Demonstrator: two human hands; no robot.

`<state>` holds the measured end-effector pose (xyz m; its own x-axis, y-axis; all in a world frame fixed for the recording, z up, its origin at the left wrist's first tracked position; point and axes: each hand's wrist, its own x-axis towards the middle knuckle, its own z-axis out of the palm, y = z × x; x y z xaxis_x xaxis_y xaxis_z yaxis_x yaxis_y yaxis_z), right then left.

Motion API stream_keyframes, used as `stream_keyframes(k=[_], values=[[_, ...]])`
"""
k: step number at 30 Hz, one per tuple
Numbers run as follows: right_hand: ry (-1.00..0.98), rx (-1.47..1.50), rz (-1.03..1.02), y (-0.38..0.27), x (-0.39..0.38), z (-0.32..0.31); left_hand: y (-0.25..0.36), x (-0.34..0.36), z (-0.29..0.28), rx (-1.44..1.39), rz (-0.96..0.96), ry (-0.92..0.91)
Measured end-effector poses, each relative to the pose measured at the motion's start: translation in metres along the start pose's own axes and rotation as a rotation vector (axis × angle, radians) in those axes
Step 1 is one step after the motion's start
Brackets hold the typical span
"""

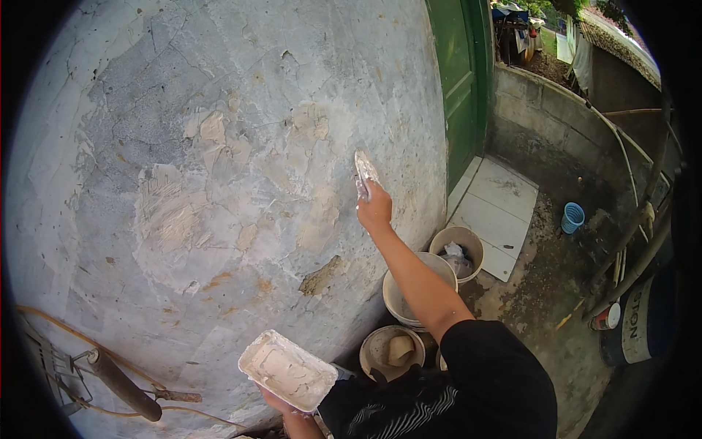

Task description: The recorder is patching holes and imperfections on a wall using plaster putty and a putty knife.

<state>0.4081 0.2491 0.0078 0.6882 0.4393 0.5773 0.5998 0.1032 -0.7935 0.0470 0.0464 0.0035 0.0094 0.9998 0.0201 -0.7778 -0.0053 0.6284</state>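
My right hand (376,208) is closed round a putty knife (366,168) and is raised in front of the grey wall (241,88). Pale putty coats the knife's blade, which is close to the wall; I cannot tell whether it touches. Low and nearer to me, my left hand (276,401) grips a white rectangular tub (322,401) from below. Beige putty (285,369) fills much of the tub and is smeared on its rim. Fresh putty patches (178,219) show on the cracked, peeling wall, along with a rough bare hole (320,276).
Several buckets stand along the wall's foot, one large pale bucket (398,300) among them. A green door (457,88) and white floor tiles (497,194) lie beyond. A blue basket (572,217) and a dark drum (640,322) are at right. A wooden roller (124,384) is lower left.
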Motion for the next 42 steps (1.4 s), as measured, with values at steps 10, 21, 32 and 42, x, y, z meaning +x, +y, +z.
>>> stream_keyframes(k=[10,21,32,42], values=[[-0.506,0.086,0.123,0.023,-0.072,-0.039,0.001,0.001,-0.014,0.016,0.011,0.054],[0.017,0.476,0.262,0.016,0.013,-0.035,0.013,-0.022,-0.023,0.004,0.086,0.107],[0.015,0.16,0.234,-0.019,0.017,-0.015,0.03,-0.029,-0.045,0.036,0.185,0.168],[-0.235,-0.251,0.228,-0.073,0.019,-0.007,0.045,-0.035,-0.055,0.027,0.192,0.221]])
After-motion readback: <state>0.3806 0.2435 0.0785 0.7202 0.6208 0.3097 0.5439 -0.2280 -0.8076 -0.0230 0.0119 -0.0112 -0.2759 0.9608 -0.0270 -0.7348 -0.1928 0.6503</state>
